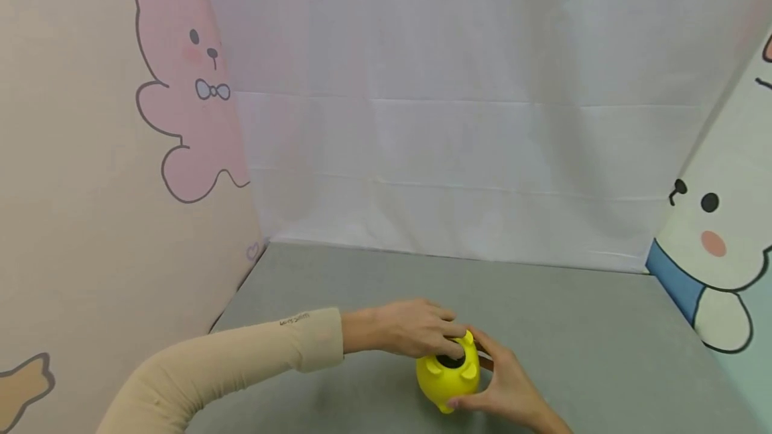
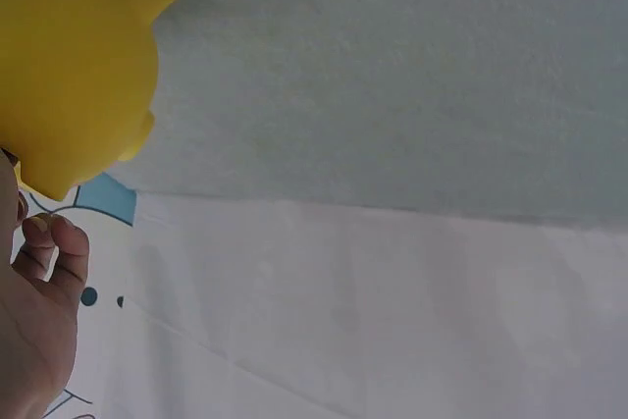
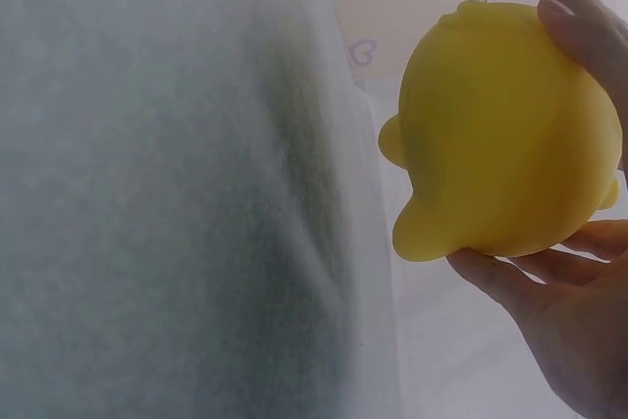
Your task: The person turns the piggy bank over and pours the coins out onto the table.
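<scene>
A round yellow piggy bank (image 1: 448, 387) is tipped so its stubby feet and the dark round opening (image 1: 451, 359) face up. My right hand (image 1: 503, 387) holds it from the right, thumb on the near side and fingers on the far side; the right wrist view shows the yellow body (image 3: 505, 134) with a thumb above and fingers below. From the left, my left hand (image 1: 416, 329) reaches over the piggy bank, its fingers bent down at the opening. Those fingertips are partly hidden there, and I cannot tell whether they pinch anything.
The grey tabletop (image 1: 362, 276) spreads under and behind the piggy bank. A white curtain (image 1: 452, 119) hangs along the back edge. Walls with a pink cartoon rabbit (image 1: 193, 106) and a white cartoon animal (image 1: 730, 240) stand at left and right.
</scene>
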The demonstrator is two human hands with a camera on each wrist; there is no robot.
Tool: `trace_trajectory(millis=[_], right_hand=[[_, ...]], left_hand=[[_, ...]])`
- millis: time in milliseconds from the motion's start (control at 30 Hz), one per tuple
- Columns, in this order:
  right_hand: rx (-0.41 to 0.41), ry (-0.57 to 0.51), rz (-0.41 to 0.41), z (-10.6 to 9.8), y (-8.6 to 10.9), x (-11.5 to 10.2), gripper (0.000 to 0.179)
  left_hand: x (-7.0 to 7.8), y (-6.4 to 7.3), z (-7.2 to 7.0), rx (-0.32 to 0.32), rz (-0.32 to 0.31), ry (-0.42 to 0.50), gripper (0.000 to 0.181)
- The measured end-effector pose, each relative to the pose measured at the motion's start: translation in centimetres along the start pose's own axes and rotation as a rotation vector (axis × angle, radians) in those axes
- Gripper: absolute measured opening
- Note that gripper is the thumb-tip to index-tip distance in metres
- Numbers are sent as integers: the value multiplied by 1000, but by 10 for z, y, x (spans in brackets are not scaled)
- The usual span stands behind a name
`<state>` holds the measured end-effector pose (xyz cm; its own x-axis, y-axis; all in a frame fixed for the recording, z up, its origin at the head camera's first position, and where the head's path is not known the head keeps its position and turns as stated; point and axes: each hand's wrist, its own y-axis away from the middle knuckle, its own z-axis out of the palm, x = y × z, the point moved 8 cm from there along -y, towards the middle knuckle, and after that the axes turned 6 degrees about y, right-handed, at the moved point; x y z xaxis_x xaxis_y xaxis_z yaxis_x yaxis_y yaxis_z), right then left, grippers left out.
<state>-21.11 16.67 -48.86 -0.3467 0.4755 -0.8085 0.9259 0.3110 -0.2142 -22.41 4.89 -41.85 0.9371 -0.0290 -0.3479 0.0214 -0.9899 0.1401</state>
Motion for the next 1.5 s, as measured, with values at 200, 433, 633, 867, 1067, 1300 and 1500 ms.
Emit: trace_trajectory(millis=[200, 433, 633, 867, 1067, 1300, 1500], right_hand=[[-9, 6, 10, -1, -1, 0, 102], [-69, -19, 10, 2, 1, 0, 98], [-93, -30, -11, 4, 2, -2, 98], [-87, -31, -52, 1, 1, -5, 99], [-96, -43, -28, 2, 2, -4, 99], [-95, -49, 15, 0, 2, -3, 99], [-86, -46, 7, -2, 4, -4, 99]], left_hand=[[3, 3, -2, 29, 5, -44, 23], [6, 4, 2, -10, 23, -2, 25], [11, 3, 3, -6, 49, -21, 25], [11, 4, -1, -15, 65, -18, 27], [12, 5, -5, -12, 64, -8, 28], [10, 5, -10, 0, 47, -13, 27], [9, 4, -15, 17, 12, -5, 27]])
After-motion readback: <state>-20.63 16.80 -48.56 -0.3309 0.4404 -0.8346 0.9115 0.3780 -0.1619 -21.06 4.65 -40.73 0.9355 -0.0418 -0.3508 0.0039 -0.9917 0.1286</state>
